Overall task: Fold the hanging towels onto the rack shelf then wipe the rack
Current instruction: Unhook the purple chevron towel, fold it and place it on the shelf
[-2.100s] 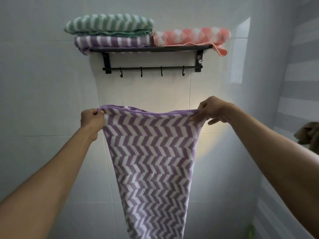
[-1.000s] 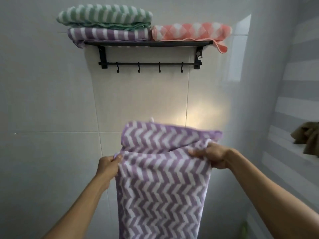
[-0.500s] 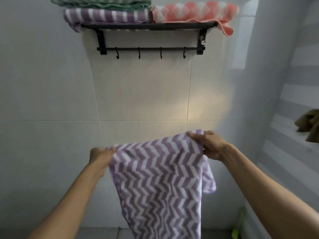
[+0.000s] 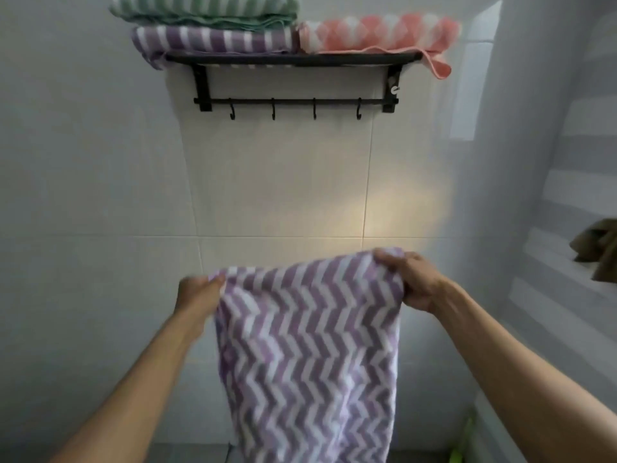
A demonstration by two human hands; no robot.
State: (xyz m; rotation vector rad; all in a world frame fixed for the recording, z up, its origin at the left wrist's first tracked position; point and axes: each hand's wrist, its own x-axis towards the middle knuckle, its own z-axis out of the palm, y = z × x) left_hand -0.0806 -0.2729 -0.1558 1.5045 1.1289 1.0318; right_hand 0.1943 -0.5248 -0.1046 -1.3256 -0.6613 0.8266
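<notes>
Gripping purple zigzag towel (image 4: 307, 345) — left hand (image 4: 197, 295) | right hand (image 4: 414, 282) pinching top corners

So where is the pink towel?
In the head view, the pink towel lies folded on the right side of the black rack, beside the stacked green towel and purple striped towel.

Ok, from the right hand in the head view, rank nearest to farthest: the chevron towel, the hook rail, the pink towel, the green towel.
1. Purple chevron towel: gripped by the right hand, hanging below.
2. Hook rail: above on the wall, under the shelf.
3. Pink towel: right side of the shelf.
4. Green towel: top left, stacked on a folded purple towel.
</notes>
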